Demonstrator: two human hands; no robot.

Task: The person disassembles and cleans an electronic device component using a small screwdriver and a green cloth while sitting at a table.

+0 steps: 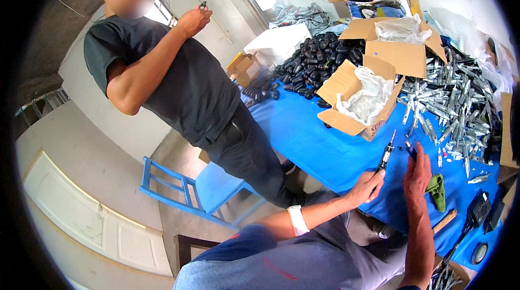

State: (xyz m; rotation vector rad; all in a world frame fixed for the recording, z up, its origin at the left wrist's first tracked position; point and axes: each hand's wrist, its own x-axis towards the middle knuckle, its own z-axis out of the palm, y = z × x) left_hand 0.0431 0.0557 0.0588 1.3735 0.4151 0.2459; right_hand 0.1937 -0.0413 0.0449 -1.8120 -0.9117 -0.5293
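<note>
My left hand (367, 188) is closed around a slim pen-shaped tool (385, 155) with a silver body, black sections and a thin metal tip pointing up and away. To its right, my right hand (417, 173) is over the blue cloth with its fingers stretched out, seen nearly edge-on. Close to those fingertips are a small dark part (408, 144) and a dark blue patch I cannot make out. A crumpled green cloth (436, 192) lies just right of my right hand.
An open cardboard box (346, 123) with plastic lining stands ahead on the blue tablecloth (292, 133). Heaped silver parts (449, 100) lie right, black rounded pieces (314, 62) further back. Another person (179, 73) stands at left holding a similar thin-tipped tool, beside a blue chair (214, 184).
</note>
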